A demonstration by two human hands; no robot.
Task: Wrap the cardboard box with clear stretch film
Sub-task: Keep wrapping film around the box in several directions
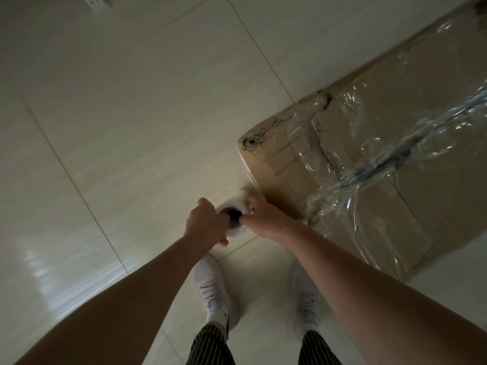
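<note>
A large cardboard box (pixel 427 206) stands on the tiled floor at the right, with clear stretch film (pixel 369 164) wrinkled and bunched across its top and near side. An upright roll of stretch film (pixel 238 205) is held low beside the box's near left corner. My left hand (pixel 205 222) grips the roll's top rim from the left, fingers curled at the dark core. My right hand (pixel 263 217) grips the rim from the right. A sheet of film runs from the roll to the box's side.
Pale glossy floor tiles (pixel 131 127) spread to the left and beyond the box. My two feet in white shoes (pixel 213 288) stand just behind the roll. A white socket plate (pixel 96 0) shows at the top left.
</note>
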